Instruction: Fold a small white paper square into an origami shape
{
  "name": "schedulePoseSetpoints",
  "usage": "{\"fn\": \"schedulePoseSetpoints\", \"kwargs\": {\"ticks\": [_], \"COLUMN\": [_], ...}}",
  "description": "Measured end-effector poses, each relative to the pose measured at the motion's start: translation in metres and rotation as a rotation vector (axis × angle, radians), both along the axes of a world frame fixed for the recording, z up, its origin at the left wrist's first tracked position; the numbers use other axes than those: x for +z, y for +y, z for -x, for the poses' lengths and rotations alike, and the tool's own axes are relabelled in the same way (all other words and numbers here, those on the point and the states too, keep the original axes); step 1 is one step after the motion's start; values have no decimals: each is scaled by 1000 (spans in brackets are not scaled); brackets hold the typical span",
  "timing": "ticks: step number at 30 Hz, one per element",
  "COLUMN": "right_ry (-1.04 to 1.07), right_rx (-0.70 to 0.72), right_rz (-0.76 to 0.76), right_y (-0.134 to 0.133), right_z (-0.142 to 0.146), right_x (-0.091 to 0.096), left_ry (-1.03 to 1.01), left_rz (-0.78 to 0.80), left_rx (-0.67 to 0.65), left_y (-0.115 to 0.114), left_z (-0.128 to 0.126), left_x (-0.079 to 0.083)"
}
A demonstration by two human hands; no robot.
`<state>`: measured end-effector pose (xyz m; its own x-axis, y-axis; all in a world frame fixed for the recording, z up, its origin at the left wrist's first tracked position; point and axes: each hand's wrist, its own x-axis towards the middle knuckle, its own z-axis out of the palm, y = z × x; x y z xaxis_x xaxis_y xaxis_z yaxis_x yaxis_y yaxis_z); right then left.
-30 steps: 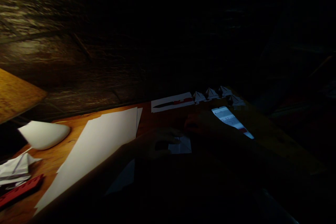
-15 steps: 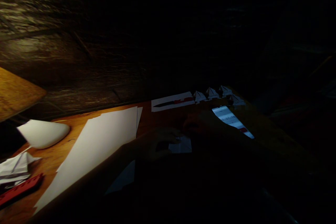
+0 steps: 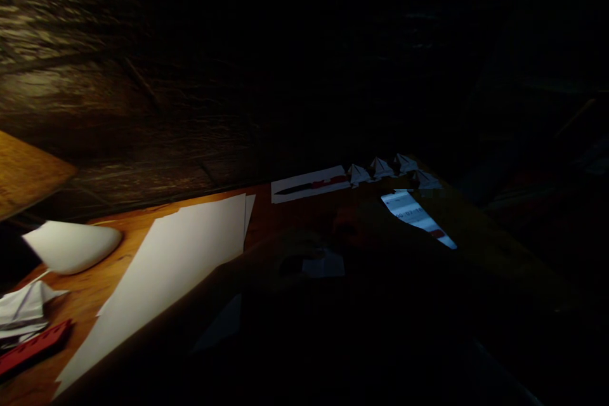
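Note:
The scene is very dark. My left hand (image 3: pixel 284 258) reaches in from the lower left, its fingers curled against the left edge of a small folded white paper (image 3: pixel 327 264) on the orange wooden table (image 3: pixel 118 238). My right hand (image 3: pixel 360 226) lies just beyond the paper's far right corner, a dim shape whose fingers I cannot make out. A lit phone (image 3: pixel 417 218) lies to the right of that hand.
Large white sheets (image 3: pixel 181 254) lie left of my hands. At the far edge is a sheet with a red-handled knife (image 3: pixel 309 185) and several small folded paper figures (image 3: pixel 386 168). A white cone-shaped object (image 3: pixel 71 245), crumpled paper (image 3: pixel 25 311) and a red ruler (image 3: pixel 33 345) sit at the left.
The picture has grown darker and the view has shifted slightly. Both hands stay at the small folded paper with little visible movement.

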<state>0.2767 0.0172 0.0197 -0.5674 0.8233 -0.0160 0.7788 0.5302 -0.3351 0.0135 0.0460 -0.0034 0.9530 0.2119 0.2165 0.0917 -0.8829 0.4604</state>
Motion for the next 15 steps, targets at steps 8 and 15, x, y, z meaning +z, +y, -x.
{"fn": "schedulePoseSetpoints", "kwargs": {"ticks": [8, 15], "right_ry": [14, 56], "right_rx": [-26, 13], "right_rz": [-53, -127], "right_y": [3, 9], "right_z": [1, -2], "right_x": [-8, -21], "left_ry": [-86, 14], "left_rz": [22, -42], "left_rx": [-84, -5], "left_y": [8, 4], "left_z": [-4, 0], "left_x": [-5, -3]}}
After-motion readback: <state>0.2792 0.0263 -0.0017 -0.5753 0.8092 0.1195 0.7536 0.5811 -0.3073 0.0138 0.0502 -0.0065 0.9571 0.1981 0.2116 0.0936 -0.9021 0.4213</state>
